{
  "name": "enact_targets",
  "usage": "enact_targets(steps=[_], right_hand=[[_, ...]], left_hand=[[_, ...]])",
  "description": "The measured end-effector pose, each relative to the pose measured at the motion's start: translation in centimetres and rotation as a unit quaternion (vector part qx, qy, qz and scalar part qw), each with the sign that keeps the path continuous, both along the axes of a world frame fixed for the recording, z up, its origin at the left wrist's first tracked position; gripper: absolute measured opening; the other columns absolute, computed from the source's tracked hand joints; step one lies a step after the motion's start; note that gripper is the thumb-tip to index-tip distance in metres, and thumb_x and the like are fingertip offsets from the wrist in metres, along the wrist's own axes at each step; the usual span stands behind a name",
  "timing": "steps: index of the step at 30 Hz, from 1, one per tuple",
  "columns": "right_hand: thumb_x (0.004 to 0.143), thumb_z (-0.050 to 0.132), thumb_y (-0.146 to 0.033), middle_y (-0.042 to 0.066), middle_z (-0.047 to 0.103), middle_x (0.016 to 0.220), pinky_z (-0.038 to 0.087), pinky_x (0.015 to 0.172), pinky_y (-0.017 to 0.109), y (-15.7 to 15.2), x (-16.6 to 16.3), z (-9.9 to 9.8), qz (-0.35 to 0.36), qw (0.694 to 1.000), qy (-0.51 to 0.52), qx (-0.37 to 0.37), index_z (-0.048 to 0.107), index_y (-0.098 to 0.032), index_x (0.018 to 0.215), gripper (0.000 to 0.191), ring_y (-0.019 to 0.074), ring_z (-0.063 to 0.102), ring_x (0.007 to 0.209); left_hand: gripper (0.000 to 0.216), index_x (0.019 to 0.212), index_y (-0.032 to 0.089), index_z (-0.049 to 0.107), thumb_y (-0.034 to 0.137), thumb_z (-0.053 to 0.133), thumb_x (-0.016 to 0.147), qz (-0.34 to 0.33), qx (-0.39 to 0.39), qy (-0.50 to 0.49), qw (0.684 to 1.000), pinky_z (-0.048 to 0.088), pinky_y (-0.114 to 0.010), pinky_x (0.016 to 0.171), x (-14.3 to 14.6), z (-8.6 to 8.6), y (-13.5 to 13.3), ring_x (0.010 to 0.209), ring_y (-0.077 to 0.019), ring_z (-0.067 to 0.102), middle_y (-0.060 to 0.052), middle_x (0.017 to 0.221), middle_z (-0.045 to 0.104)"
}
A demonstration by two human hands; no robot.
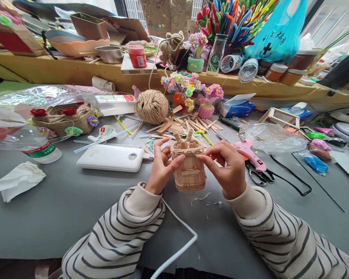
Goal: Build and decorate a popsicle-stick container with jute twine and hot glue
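A small basket made of wooden sticks (pixel 190 170), wound with twine at rim and base, stands on the grey table (pixel 75 205) in front of me. My left hand (pixel 161 167) grips its left side, thumb and fingers pressed to the twine rim. My right hand (pixel 228 167) pinches the rim on the right side. Two stick ends poke up behind the rim. Striped sleeves cover both of my arms.
A white power bank (pixel 112 157) lies left of the basket, with a white cable (pixel 180 232) trailing toward me. A twine ball (pixel 151 106), loose wooden sticks (pixel 189 124), a pink glue gun (pixel 250 152), scissors (pixel 260 176) and a crumpled tissue (pixel 17 180) surround it.
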State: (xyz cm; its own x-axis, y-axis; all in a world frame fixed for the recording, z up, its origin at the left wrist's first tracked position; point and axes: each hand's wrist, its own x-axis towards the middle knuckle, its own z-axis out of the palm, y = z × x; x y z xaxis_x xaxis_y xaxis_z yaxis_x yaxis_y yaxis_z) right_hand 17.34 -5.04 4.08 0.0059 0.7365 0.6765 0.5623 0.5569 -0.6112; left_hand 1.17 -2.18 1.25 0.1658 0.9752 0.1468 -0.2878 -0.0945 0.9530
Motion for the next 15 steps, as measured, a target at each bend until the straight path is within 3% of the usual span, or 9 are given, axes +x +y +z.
enact_targets(steps=[6,15], right_hand=[[0.075,0.064,-0.021,-0.002,0.051,0.063,0.039,0.049,0.021,0.0,-0.07,-0.02,-0.008,1.0,-0.018,0.021,0.054,-0.018,0.069,0.012,0.0078,0.045,0.056],[0.071,0.068,-0.032,0.0,0.055,0.06,0.044,0.054,0.022,0.25,0.62,-0.25,-0.05,0.974,-0.145,0.167,0.055,-0.018,0.069,0.02,0.01,0.051,0.057]], left_hand=[[0.072,0.114,0.02,0.03,0.042,0.072,0.06,-0.009,-0.002,0.005,1.0,0.049,-0.029,0.07,0.0,0.07,0.0,0.096,-0.0236,0.06,-0.007,0.098,0.058],[0.067,0.115,0.023,0.028,0.041,0.069,0.066,-0.012,0.021,0.038,0.999,0.048,-0.026,0.068,-0.08,-0.12,-0.16,0.091,-0.0189,0.058,-0.004,0.098,0.053]])
